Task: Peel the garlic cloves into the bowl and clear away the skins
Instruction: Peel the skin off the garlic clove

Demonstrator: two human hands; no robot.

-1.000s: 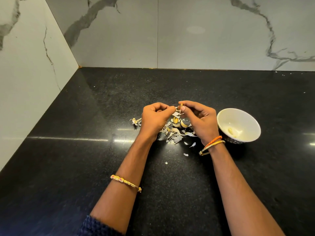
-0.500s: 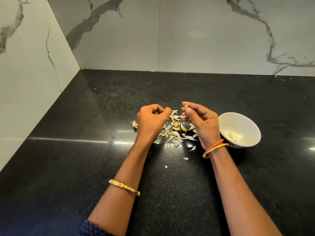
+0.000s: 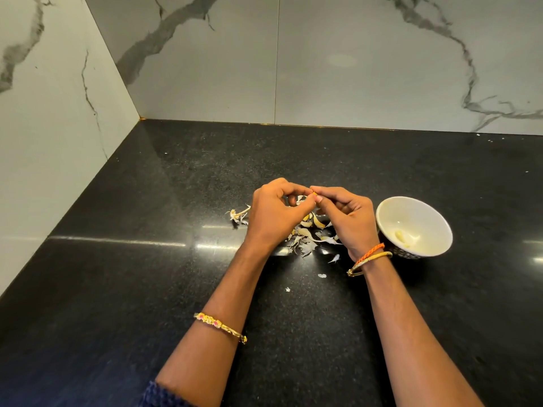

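Over the black counter point(image 3: 147, 289), from the head camera, I saw my left hand point(image 3: 274, 214) and right hand point(image 3: 348, 217) meet, fingertips pinching one small garlic clove point(image 3: 313, 196). Below them lay the skins point(image 3: 305, 240). Just right stood the bowl point(image 3: 440, 227), peeled cloves point(image 3: 402, 237) inside.

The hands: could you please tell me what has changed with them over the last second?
Half a second ago they were apart; now the left hand and right hand meet again, pinching the garlic clove. The bowl and skins are unmoved.
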